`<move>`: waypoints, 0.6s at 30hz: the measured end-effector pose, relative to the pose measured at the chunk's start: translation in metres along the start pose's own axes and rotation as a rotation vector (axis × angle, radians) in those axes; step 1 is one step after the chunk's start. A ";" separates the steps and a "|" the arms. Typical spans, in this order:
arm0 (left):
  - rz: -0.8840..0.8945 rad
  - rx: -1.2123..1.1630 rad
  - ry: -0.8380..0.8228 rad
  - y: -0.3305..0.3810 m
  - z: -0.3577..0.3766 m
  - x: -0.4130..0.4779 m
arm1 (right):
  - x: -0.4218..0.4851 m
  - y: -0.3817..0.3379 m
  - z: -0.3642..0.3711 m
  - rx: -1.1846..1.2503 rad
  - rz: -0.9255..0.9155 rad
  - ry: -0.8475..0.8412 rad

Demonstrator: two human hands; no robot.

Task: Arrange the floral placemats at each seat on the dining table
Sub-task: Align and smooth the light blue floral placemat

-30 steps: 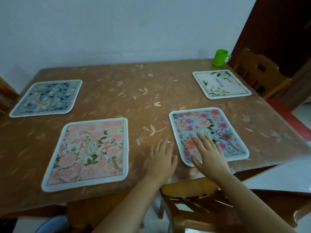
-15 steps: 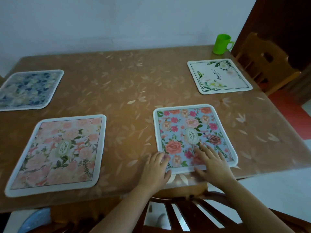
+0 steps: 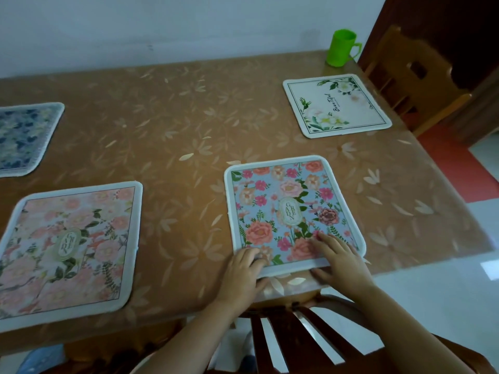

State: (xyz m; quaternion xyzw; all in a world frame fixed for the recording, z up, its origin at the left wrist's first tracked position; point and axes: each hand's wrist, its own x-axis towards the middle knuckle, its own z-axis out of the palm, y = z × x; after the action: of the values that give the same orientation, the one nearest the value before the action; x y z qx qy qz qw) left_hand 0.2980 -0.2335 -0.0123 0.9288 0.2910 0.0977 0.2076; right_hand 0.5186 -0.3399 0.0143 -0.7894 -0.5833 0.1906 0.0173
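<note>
The blue rose placemat (image 3: 291,211) is laid flat at the near edge of the dining table (image 3: 189,109), towards its near right corner, directly above the back of a wooden chair (image 3: 286,333). Its near border is pressed by both hands: the left hand (image 3: 241,273) is spread flat over the near left corner, and the right hand (image 3: 337,259) is spread flat, palm down, over the near right part, with nothing gripped by either. The mat thus lies straight ahead of both hands, reaching away from them, and neither hand is clearly the nearer. Its long axis is judged to run from the near edge towards the far edge, and its top is turned slightly to the left, so the near border is not quite parallel with the table edge. A small turn is probably what is called for. Three other mats are seen: a pink placemat (image 3: 70,252) by the near left corner, a dark blue placemat (image 3: 21,139) at the left edge, and a white placemat (image 3: 336,105) near the far right corner, just beside a green cup (image 3: 341,47).
</note>
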 end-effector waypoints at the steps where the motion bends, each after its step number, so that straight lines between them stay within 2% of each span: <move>1: -0.014 -0.018 0.022 0.001 0.001 0.000 | -0.001 0.001 0.000 0.023 0.007 0.006; 8: 0.058 -0.077 0.101 0.004 -0.002 0.001 | -0.009 0.005 -0.002 0.162 0.049 0.057; 18: 0.128 0.065 0.060 0.010 -0.004 0.001 | -0.011 0.007 0.002 0.085 0.054 0.158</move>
State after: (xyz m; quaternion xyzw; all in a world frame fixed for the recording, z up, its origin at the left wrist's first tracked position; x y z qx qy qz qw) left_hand 0.3026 -0.2392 -0.0041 0.9484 0.2401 0.1291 0.1620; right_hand 0.5218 -0.3532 0.0141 -0.8158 -0.5502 0.1529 0.0915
